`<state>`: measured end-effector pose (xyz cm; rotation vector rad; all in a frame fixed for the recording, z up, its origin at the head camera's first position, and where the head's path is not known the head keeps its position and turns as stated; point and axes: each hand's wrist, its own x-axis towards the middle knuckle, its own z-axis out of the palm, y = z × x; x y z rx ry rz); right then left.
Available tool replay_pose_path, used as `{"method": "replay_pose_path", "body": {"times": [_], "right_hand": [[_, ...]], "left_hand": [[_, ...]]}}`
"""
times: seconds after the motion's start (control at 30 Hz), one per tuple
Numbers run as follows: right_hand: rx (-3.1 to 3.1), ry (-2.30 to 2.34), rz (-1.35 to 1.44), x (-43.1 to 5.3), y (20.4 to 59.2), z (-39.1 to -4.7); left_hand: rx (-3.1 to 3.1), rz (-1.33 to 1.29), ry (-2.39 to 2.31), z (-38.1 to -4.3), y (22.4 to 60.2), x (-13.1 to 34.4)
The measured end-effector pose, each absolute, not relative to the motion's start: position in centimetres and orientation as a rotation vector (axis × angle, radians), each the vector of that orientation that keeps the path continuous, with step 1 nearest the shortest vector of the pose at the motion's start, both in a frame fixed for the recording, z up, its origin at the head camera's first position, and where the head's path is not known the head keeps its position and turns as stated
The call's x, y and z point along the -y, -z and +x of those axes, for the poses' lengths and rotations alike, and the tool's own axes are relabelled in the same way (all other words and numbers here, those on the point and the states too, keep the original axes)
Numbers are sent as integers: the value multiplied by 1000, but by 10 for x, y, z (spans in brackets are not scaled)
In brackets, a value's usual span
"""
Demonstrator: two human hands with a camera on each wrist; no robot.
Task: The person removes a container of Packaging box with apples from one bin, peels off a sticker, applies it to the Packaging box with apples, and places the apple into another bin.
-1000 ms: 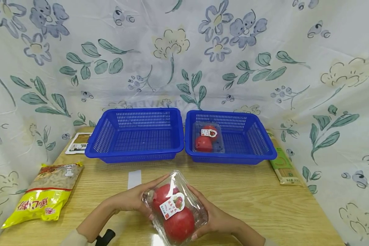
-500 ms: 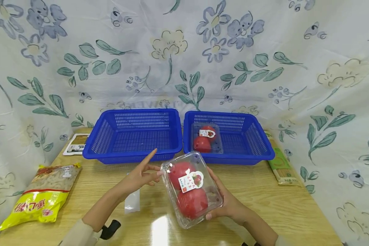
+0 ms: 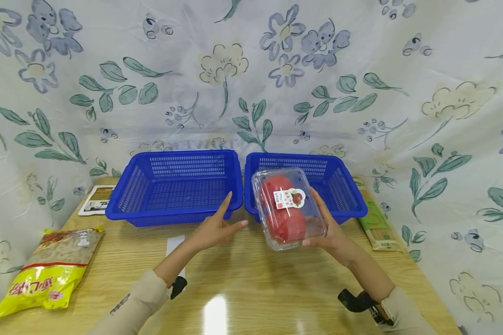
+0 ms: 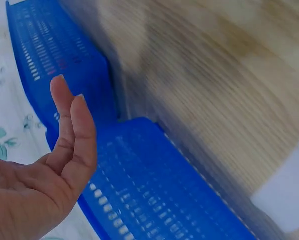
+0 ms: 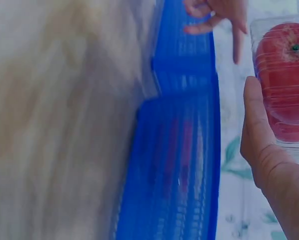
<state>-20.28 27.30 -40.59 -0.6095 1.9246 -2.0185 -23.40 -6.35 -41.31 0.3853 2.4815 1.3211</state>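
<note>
My right hand (image 3: 337,242) grips the right side of a clear plastic box of tomatoes (image 3: 291,209), thumb along its near edge. The box is tilted and overlaps the front of the right blue basket (image 3: 343,186) in the head view. Inside it are two large red tomatoes under a white label. My left hand (image 3: 211,230) is apart from the box, index finger and thumb extended, near the front right corner of the left blue basket (image 3: 184,193). Red shows through the right basket's wall in the right wrist view; the held box hides that spot in the head view.
At the left lies a yellow bag of pasta (image 3: 46,272), with a flat white-edged packet (image 3: 96,200) behind it. A green noodle packet (image 3: 379,223) lies right of the baskets. A white paper slip (image 3: 175,244) is on the wooden table (image 3: 251,288), partly under the left forearm.
My left hand has let go of the tomato box and moved forward. My right hand has carried the box forward and right, up over the right basket's front edge in the head view.
</note>
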Motion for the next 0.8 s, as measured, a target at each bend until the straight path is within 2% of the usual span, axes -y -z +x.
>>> {"method": "replay_pose_path", "body": {"times": [0.4,0.8], "right_hand": [[-1856,2128,-494,-302,384,-251],[-1861,2142,-474,-321,382,-286]], "left_hand": [[-2523,311,-1216,-256,413,21],[-2480,251,-1316,-259,425,-6]]}}
